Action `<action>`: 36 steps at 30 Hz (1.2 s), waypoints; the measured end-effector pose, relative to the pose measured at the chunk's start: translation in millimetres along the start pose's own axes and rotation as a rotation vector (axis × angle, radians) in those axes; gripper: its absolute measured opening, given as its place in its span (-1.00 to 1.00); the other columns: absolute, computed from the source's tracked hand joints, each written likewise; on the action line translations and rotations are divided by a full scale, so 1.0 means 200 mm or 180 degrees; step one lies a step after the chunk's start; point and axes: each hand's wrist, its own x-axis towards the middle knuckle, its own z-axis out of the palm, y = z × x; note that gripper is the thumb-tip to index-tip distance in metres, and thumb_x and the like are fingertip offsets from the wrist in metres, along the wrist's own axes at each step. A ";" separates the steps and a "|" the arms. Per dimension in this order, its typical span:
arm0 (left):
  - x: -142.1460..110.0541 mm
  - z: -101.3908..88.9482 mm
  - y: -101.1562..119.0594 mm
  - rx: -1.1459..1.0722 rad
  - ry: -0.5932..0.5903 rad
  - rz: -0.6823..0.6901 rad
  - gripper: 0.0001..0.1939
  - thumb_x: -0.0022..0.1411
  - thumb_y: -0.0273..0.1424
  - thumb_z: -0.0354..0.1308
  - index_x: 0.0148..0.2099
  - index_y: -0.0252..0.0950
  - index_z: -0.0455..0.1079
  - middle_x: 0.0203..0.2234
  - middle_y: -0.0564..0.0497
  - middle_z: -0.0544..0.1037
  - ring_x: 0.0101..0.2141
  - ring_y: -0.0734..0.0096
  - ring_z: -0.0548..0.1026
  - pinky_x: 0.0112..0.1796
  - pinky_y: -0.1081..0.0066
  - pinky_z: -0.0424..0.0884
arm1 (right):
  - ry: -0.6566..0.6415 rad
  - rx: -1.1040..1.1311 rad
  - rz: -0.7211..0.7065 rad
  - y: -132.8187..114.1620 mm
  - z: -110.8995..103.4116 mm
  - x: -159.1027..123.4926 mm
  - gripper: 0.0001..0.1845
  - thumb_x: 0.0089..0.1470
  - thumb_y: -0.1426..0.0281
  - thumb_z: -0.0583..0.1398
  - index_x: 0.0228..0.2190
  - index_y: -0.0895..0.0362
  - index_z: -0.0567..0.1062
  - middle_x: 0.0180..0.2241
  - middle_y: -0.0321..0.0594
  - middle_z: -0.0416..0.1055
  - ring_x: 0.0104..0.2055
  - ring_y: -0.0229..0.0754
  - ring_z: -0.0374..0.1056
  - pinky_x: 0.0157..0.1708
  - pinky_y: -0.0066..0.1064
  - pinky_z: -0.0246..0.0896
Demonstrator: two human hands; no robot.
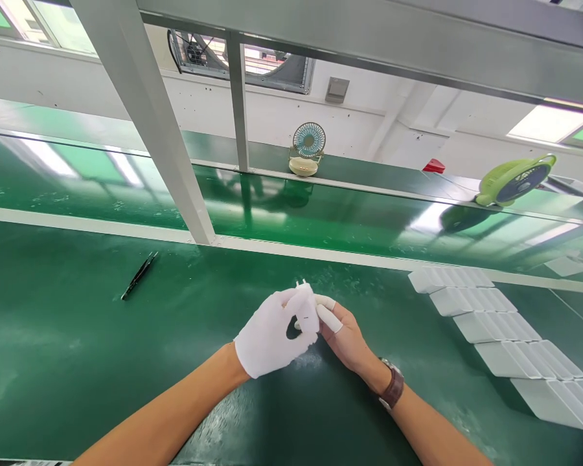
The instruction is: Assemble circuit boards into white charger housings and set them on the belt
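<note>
My left hand [267, 336] wears a white glove and wraps around a small white plug-like part [307, 305] with two short prongs sticking up. My right hand [346, 336] is bare except for white finger cots on two fingertips, and it pinches the same white part from the right side. Both hands meet just above the green work surface [78, 362], near its middle. A brown wristwatch [392, 386] sits on my right wrist.
Black tweezers [138, 276] lie on the mat to the far left. Rows of white rectangular parts [505, 336] lie at the right. Beyond a white rail runs a glossy green belt [320, 213], with a small blue fan [307, 149], a green fan [515, 180] and a slanted metal post [150, 123].
</note>
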 end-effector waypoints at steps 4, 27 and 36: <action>0.01 0.03 -0.08 0.0227 0.0209 -0.0477 -0.27 0.22 -0.39 0.24 0.37 -0.12 0.08 0.10 -0.13 0.45 0.10 0.07 0.43 0.08 0.03 0.40 | 0.0654 -0.0854 -0.0835 0.04 -0.02 0.01 -0.46 0.14 0.19 0.33 0.13 -0.01 0.44 0.07 -0.09 0.44 -0.16 -0.07 0.43 -0.14 -0.15 0.47; 0.07 0.05 -0.13 0.0022 -0.0155 -0.0671 -0.77 0.24 -0.35 0.27 -0.03 -0.15 0.44 -0.16 0.01 0.49 -0.12 0.23 0.46 -0.07 0.15 0.40 | 0.0470 -0.3519 -0.2265 0.01 -0.07 -0.02 -0.68 0.25 0.37 0.24 0.04 0.01 0.44 0.02 -0.07 0.50 0.01 -0.01 0.46 0.00 -0.11 0.44; 0.07 0.04 -0.12 -0.0029 -0.0169 -0.0707 -0.70 0.24 -0.37 0.27 0.03 -0.10 0.43 -0.15 0.02 0.51 -0.10 0.23 0.47 -0.06 0.17 0.41 | 0.0232 -0.2888 -0.1985 -0.03 -0.05 -0.02 -0.72 0.27 0.40 0.22 0.00 -0.05 0.48 0.11 -0.14 0.40 0.15 -0.07 0.38 0.15 -0.12 0.36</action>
